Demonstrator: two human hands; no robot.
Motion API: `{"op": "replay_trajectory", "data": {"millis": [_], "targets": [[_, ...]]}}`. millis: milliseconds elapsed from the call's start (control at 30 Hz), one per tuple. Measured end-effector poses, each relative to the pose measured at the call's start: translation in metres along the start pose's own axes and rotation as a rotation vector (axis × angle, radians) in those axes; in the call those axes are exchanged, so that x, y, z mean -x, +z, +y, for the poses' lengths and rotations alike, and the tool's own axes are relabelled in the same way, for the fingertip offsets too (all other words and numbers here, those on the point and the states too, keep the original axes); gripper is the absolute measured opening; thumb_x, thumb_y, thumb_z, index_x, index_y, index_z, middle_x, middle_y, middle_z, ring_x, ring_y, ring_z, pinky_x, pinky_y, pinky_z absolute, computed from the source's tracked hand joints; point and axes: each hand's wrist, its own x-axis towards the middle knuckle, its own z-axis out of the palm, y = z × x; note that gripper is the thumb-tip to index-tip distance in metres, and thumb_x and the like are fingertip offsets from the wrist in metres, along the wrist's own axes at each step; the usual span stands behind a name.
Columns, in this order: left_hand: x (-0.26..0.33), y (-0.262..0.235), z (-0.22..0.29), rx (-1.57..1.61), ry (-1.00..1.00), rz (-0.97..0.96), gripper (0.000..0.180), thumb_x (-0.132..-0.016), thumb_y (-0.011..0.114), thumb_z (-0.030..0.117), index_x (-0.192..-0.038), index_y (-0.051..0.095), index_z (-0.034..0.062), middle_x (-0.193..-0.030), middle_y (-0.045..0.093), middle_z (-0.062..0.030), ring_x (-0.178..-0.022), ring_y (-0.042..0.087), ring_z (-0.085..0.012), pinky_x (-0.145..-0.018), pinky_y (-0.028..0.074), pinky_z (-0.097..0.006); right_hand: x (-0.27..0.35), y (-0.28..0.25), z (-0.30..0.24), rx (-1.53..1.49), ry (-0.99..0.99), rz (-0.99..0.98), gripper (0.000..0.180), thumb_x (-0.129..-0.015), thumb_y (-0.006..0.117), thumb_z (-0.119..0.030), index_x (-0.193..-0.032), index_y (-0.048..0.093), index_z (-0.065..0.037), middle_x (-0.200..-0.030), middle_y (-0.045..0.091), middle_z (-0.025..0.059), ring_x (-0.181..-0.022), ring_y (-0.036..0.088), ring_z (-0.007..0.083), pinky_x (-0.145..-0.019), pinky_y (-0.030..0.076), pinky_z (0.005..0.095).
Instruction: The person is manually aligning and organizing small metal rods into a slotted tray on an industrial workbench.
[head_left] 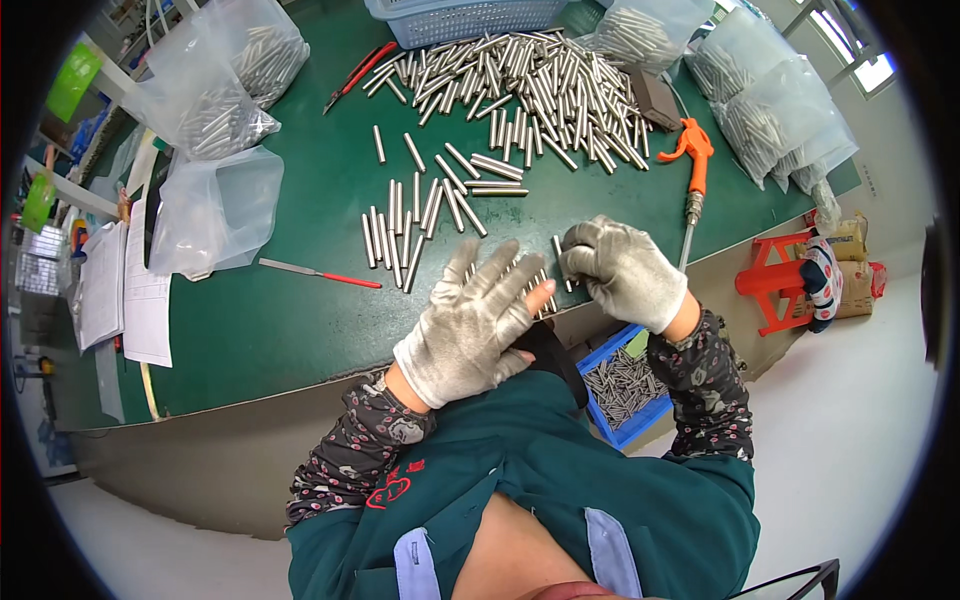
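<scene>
My left hand (470, 325), in a grey-white work glove with the thumb tip bare, lies with fingers stretched out over a row of short metal pins (541, 290) near the table's front edge. Only part of that row shows past the fingers. My right hand (620, 270), gloved too, is curled with its fingers pressed together just right of the row. Whatever it may grip is hidden. A single steel pin (558, 258) stands out beside its fingertips. Beyond my left hand, loose pins (385, 238) are spread on the green table (310, 335).
A large heap of pins (560, 90) lies before a blue basket (470, 22). Around it are red-handled pliers (360, 75), a red-handled file (320, 273), an orange air gun (692, 160) and bags of pins (790, 120). Below the edge stands a blue crate (625, 435) of pins.
</scene>
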Motion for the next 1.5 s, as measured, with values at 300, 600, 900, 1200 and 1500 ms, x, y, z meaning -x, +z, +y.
{"op": "replay_trajectory", "data": {"millis": [300,600,900,1200,1500], "targets": [[0.01,-0.006,-0.003,-0.086,-0.177,0.19,0.083,-0.063,0.074,0.035,-0.132,0.042,0.0032,-0.131,0.046,-0.0165,-0.126,0.041,-0.0355,-0.108,0.022,-0.056,-0.006,0.022,-0.004,-0.025,0.116,0.21,0.036,-0.071,0.059,0.001,-0.106,0.064,-0.006,-0.096,0.061,0.0106,-0.09,0.057,0.0313,-0.078,0.047,0.0395],[0.012,0.001,-0.001,-0.046,-0.141,-0.026,0.076,-0.066,0.074,0.037,-0.129,0.047,0.0058,-0.134,0.045,-0.0149,-0.13,0.038,-0.0338,-0.112,0.024,-0.047,-0.005,0.023,-0.014,0.27,0.109,0.109,0.04,-0.07,0.059,-0.008,-0.11,0.062,-0.013,-0.098,0.06,0.0056,-0.089,0.057,0.0255,-0.079,0.046,0.039],[0.013,-0.001,-0.003,-0.011,-0.143,-0.035,0.076,-0.066,0.074,0.039,-0.129,0.047,0.0068,-0.132,0.047,-0.0142,-0.128,0.04,-0.0327,-0.111,0.026,-0.048,-0.084,0.021,0.011,0.273,0.191,0.281,0.017,-0.079,0.064,-0.017,-0.094,0.065,-0.009,-0.084,0.061,0.0084,-0.081,0.059,0.0284,-0.07,0.048,0.039],[0.013,0.0,-0.005,0.021,-0.132,-0.024,0.076,-0.065,0.075,0.039,-0.128,0.048,0.0068,-0.131,0.048,-0.0143,-0.125,0.043,-0.0321,-0.109,0.028,-0.048,-0.122,0.026,0.027,0.322,0.249,0.179,0.014,-0.079,0.062,-0.019,-0.085,0.068,-0.009,-0.082,0.064,0.0098,-0.08,0.063,0.0292,-0.071,0.05,0.0394],[0.013,0.0,-0.005,0.017,-0.116,-0.003,0.075,-0.064,0.075,0.039,-0.126,0.049,0.0051,-0.131,0.048,-0.0147,-0.125,0.043,-0.0317,-0.108,0.029,-0.048,-0.164,0.004,0.03,0.327,0.524,-0.425,0.027,-0.079,0.055,-0.024,-0.092,0.071,-0.008,-0.098,0.068,0.017,-0.093,0.065,0.0327,-0.08,0.052,0.0387]]}}
